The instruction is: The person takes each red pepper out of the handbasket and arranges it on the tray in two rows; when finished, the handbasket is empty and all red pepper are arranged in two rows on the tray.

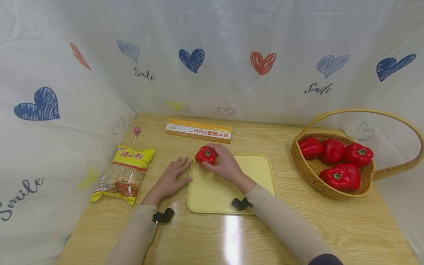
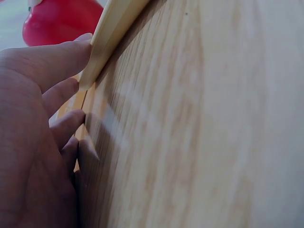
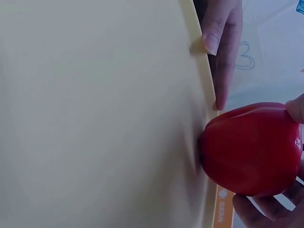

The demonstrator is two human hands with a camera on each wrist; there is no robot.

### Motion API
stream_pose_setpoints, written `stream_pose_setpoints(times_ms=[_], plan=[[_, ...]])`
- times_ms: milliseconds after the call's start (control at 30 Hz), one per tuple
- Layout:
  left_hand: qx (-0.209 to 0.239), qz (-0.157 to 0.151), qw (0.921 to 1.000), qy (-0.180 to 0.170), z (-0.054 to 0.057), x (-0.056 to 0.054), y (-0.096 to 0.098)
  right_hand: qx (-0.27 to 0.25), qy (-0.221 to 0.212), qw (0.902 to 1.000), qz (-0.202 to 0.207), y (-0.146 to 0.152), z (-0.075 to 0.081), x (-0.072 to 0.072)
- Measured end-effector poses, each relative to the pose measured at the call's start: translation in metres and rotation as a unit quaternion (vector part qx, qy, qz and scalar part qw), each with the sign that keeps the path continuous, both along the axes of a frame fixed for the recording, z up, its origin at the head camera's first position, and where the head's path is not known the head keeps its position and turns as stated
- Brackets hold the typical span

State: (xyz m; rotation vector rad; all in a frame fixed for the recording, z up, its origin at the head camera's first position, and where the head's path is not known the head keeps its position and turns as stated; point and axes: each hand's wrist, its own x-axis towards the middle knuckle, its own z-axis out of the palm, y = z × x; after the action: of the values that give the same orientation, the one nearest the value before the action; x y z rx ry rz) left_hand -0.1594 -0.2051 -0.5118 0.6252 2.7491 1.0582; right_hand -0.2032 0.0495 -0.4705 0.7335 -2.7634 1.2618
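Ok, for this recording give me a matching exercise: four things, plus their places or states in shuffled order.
1. Right hand
2. Left hand
3. Lollipop
4. Wicker basket

A. Beyond the yellow-topped bag
B. Holding four red peppers
C. At the left edge of the yellow tray, holding no pepper
D. Gripping one red pepper

Pairs: 1-D, 2-C, 3-A, 4-B

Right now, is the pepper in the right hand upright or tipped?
Upright: the pepper has its green stem facing up, base toward the tray.
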Motion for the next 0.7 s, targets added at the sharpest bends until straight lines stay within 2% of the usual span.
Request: stream_pose_setpoints(times_ms=[400, 700], plan=[[-0.004, 0.004, 1.0000, -0.007, 0.0020, 0.0002, 0.0008, 0.011, -0.039, 0.9991, -0.009, -0.0048, 0.0010, -0.0011], [-0.006, 0.005, 0.9999, -0.008, 0.0004, -0.0001, 0.0008, 0.014, -0.045, 0.9989, -0.007, -0.0035, -0.0010, -0.0006]])
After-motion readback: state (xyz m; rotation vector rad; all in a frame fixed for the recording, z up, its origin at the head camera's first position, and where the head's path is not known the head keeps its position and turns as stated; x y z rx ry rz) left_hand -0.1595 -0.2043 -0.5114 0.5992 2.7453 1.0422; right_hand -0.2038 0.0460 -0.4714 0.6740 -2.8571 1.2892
